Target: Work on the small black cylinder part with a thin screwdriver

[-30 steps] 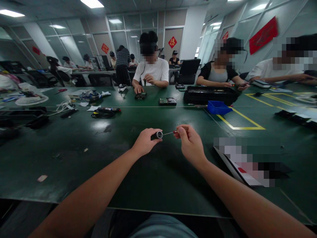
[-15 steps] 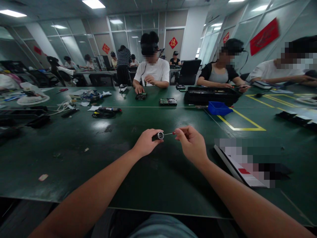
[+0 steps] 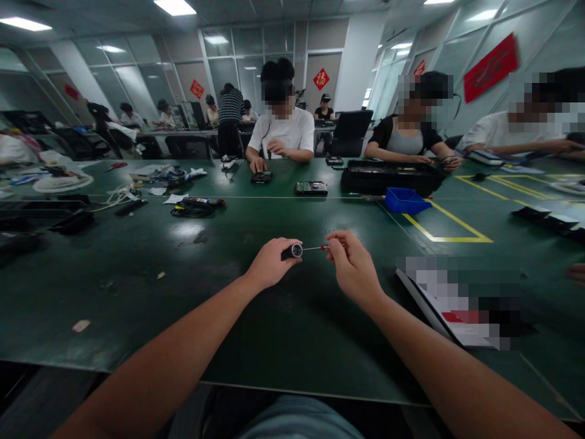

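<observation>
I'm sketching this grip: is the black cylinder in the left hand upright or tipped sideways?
Tipped sideways: the black cylinder points out of the left hand, its silver-rimmed end toward the right hand.

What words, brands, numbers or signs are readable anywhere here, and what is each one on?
"福": gold, on the central red diamond sign.
Other small red signs: too small or blurred to read.
Large red banner at upper right: too dim to read.
Hard drive: any print is too small.
Flat white item at right: its face is pixelated over.
Black tube and screwdriver: no lettering can be made out.
</observation>
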{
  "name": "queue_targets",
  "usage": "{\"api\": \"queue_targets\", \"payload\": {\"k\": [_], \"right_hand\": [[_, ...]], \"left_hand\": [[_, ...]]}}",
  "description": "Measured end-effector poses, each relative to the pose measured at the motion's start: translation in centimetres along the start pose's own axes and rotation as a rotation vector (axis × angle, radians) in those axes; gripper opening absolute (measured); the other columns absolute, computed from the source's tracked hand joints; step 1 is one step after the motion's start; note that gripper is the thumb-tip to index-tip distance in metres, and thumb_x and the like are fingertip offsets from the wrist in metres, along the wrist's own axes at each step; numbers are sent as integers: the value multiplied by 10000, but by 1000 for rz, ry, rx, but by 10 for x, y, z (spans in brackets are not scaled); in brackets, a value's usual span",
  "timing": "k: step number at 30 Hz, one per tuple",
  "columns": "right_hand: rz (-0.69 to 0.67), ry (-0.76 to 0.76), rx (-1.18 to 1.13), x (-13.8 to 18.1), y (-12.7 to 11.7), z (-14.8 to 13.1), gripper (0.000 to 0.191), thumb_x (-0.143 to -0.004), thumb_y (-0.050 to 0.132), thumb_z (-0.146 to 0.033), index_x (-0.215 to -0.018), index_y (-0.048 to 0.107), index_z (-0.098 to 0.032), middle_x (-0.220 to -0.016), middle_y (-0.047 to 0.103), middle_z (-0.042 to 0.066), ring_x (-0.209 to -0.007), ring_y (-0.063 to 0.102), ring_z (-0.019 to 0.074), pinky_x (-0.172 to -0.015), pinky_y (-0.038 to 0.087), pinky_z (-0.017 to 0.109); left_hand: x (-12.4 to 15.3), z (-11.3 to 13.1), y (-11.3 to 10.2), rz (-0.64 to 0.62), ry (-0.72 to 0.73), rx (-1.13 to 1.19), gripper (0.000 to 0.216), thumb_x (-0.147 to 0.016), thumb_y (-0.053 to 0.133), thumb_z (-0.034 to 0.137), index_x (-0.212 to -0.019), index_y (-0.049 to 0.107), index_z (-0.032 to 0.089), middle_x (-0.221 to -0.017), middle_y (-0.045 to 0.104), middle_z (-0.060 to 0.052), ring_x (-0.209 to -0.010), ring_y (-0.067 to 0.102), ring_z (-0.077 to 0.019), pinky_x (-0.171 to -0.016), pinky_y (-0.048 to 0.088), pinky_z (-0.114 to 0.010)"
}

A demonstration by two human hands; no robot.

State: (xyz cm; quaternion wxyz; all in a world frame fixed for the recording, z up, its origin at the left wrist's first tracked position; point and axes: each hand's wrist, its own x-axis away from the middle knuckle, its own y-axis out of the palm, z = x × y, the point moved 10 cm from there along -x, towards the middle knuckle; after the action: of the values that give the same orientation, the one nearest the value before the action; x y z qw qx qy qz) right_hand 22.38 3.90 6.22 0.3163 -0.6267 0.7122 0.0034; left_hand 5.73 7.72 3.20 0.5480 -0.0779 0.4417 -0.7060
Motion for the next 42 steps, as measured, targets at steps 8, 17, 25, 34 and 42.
{"api": "queue_targets", "payload": {"k": [8,17,25,34,42], "right_hand": [[70,61,-116,1,-5,10,253,-990,495,-427,-1127,610,-249,-817,675,14,-743,638,197,-710,487,353],[154,314,-656,-5,7,54,305,-905,591,-525,-885,644,-226,-808,668,31,-721,641,184,-757,572,384],[256,359,-466,-5,-6,70,311,-895,586,-547,-855,622,-240,-787,663,27,-698,626,186,-679,565,355],[262,268,-412,-5,-16,47,260,-920,575,-503,-939,605,-246,-839,640,10,-695,598,165,-686,527,338],[234,195,-433,-4,-18,31,215,-948,561,-430,-1043,603,-242,-896,628,10,-740,599,156,-709,514,337]], "left_hand": [[0,1,1,-12,-2,-8,351,-855,742,231,-1201,683,217,-1131,714,-51,-1060,632,-239,-969,474,-403],[-2,10,-9,49,132,-5,372,-908,677,229,-1276,633,252,-1226,685,-53,-1165,602,-228,-1042,440,-428],[-6,-1,-1,-27,73,-146,347,-897,693,261,-1242,655,246,-1136,715,-48,-1072,620,-244,-1004,445,-457],[-4,-13,-9,46,-92,55,315,-883,684,207,-1193,624,204,-1187,672,-71,-1099,624,-238,-988,489,-401],[0,5,-10,-18,-138,79,286,-947,593,375,-1183,579,213,-1066,668,-53,-921,631,-210,-831,514,-364]]}}
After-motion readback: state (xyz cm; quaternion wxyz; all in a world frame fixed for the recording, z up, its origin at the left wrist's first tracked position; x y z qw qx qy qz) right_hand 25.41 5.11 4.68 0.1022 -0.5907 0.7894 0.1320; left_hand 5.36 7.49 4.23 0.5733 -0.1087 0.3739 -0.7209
